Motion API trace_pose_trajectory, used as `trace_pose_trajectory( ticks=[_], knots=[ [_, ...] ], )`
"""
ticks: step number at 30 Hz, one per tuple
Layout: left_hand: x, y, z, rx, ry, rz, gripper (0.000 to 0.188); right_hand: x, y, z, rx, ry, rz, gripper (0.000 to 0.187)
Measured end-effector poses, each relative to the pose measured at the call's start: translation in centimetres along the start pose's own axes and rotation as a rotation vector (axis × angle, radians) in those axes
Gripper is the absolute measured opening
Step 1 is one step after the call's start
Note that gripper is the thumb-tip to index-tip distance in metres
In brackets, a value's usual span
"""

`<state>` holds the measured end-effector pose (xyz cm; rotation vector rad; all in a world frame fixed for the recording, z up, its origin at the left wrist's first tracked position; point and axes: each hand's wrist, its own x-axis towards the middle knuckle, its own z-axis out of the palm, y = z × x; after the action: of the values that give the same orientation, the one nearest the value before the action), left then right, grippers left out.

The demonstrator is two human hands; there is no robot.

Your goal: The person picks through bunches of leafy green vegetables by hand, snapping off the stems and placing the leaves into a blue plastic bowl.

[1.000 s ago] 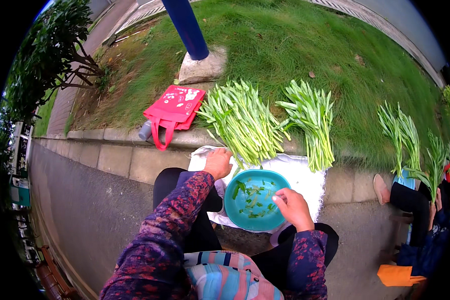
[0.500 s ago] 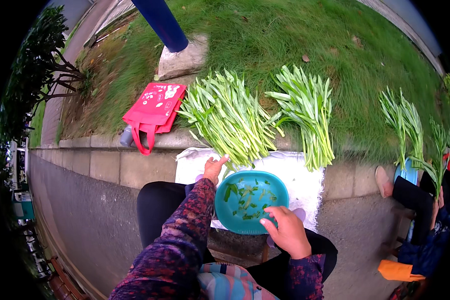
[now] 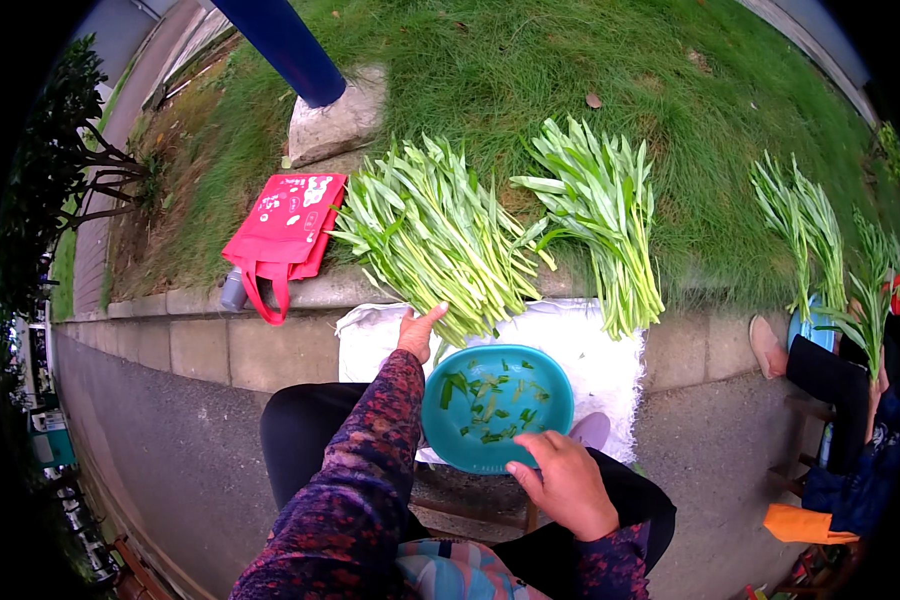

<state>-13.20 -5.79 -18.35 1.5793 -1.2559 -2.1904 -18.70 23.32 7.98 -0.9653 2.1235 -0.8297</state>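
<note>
Two piles of water spinach, long pale stalks with narrow green leaves, lie over the curb: a wide left pile (image 3: 440,235) and a smaller right pile (image 3: 610,220). My left hand (image 3: 417,332) is at the stalk ends of the left pile, its thumb and fingers apart, with no stalk visibly held. A teal plastic basin (image 3: 498,460) stands before me, and short cut pieces of greens (image 3: 490,400) are scattered inside. Over the basin's near right rim hovers my right hand (image 3: 567,487), fingers loosely bent and thumb apart, nothing visible in it.
A white cloth (image 3: 610,390) lies under the basin and stalk ends. Left of the piles are a red bag (image 3: 285,225) and a grey bottle (image 3: 234,290). A blue post (image 3: 290,50) rises from a stone base (image 3: 335,120). At right sits another person (image 3: 830,390) with greens.
The view has shifted a little. My left hand has moved slightly along the stalk ends, its fingers now pointing more upward. My right hand has drawn back a little toward me.
</note>
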Motion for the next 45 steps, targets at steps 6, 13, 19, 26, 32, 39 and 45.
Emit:
trace_pose_trajectory(
  ticks=[6,13,19,26,32,39,45],
  knots=[
    [1.3,-0.1,-0.5,-0.224,-0.080,-0.081,0.032,0.1,-0.2,0.0,-0.006,-0.007,-0.003,0.029],
    [1.6,-0.6,-2.7,-0.347,-0.030,-0.083,0.025,0.0,-0.3,0.2,-0.016,-0.013,-0.013,0.029],
    [0.0,0.9,-1.5,-0.366,-0.019,-0.065,0.031,-0.4,-0.1,0.4,-0.021,0.004,-0.026,0.030],
    [-1.3,3.4,-1.2,-0.354,-0.060,-0.154,0.018,-1.1,-0.7,0.2,-0.050,0.002,-0.020,0.029],
    [-4.2,8.3,0.5,-0.474,-0.175,-0.059,0.015,-1.3,-1.0,0.6,-0.064,0.017,-0.074,0.029],
    [-6.4,14.7,0.9,-0.541,-0.322,0.112,0.012,-1.9,-1.0,0.9,-0.083,-0.028,-0.041,0.031],
    [-7.3,16.4,1.1,-0.594,-0.444,0.166,0.013,-2.2,-0.9,0.6,-0.084,-0.066,-0.001,0.032]
  ],
)
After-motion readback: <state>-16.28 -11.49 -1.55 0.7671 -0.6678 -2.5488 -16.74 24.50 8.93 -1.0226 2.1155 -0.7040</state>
